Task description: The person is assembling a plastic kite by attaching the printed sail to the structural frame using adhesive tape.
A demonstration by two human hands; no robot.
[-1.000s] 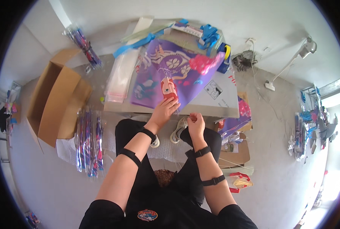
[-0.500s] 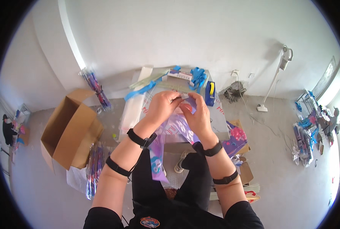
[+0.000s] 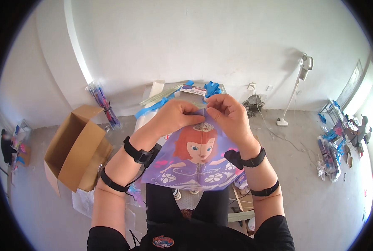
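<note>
A purple kite (image 3: pixel 186 172) printed with a red-haired cartoon princess hangs spread in front of my lap, a dark line running down its middle. My left hand (image 3: pixel 179 117) is closed on the kite's top corner, thumb and fingers pinching it just left of the middle line. On the other side of that line, my right hand (image 3: pixel 230 116) grips the same corner, its thumb against the sheet and its fingers curled. The two hands are close together at the tip. Whether anything small is between the fingertips is hidden.
Behind the kite stands a worktable with blue ribbon (image 3: pixel 152 108), a small white-and-blue box (image 3: pixel 193 90) and pale thin strips (image 3: pixel 163 94). An open cardboard box (image 3: pixel 75 150) is at left, near a bundle of wrapped kites (image 3: pixel 104 104). A stick vacuum (image 3: pixel 297 83) leans on the wall.
The kite, bunched and hanging in folds before, is now spread with its picture facing me. Both hands stay at its tip; my right hand has shifted right and slightly up.
</note>
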